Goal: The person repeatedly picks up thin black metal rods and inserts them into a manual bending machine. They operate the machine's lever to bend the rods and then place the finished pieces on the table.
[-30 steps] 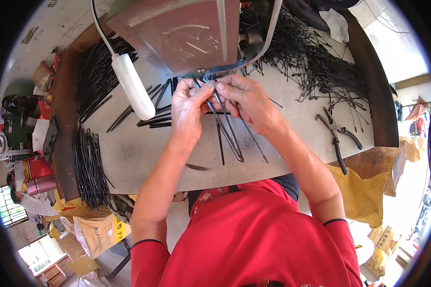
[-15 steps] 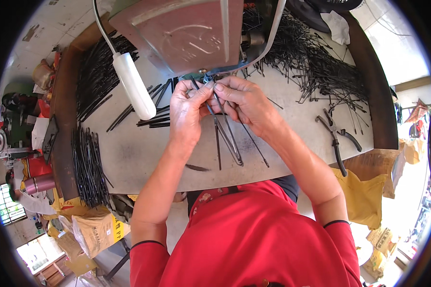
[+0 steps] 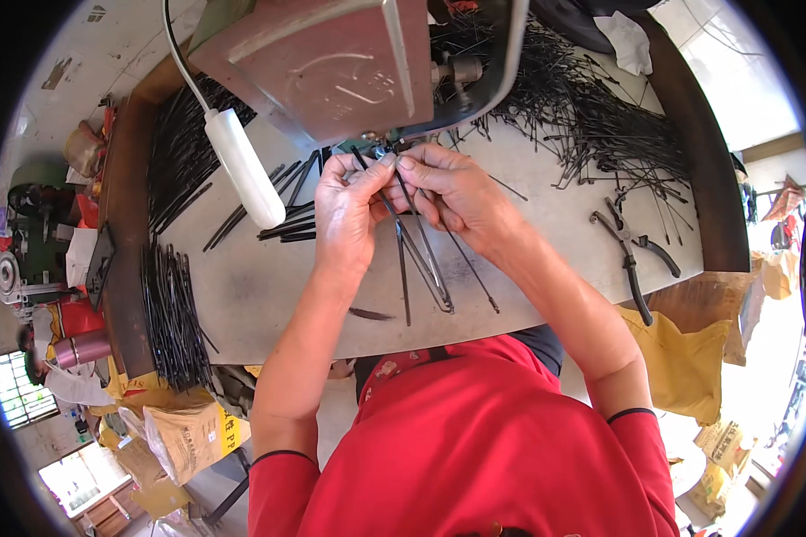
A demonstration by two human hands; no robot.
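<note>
My left hand (image 3: pixel 347 215) and my right hand (image 3: pixel 461 190) meet just below the head of a reddish-brown machine (image 3: pixel 318 85). Both are closed, thumbs and fingertips pinching thin black metal rods (image 3: pixel 427 246). The rods fan out below my fingers toward the bench's near edge; two of them come together at a narrow bent end. A thinner rod (image 3: pixel 476 279) slants out from beneath my right hand. A dark rod also sticks up past my left fingers toward the machine. My fingers hide the pinched ends and any contact with the machine.
A white lamp (image 3: pixel 244 170) hangs left of my hands. Bundles of black rods (image 3: pixel 175 313) lie along the left side, with loose ones near my left wrist. Tangled thin rods (image 3: pixel 600 134) heap at the far right. Black-handled pliers (image 3: pixel 630 255) lie right on the grey bench (image 3: pixel 269 304).
My view has shifted slightly, so the machine and lamp appear a little further left. Both hands keep their pinch on the rods, almost unmoved.
</note>
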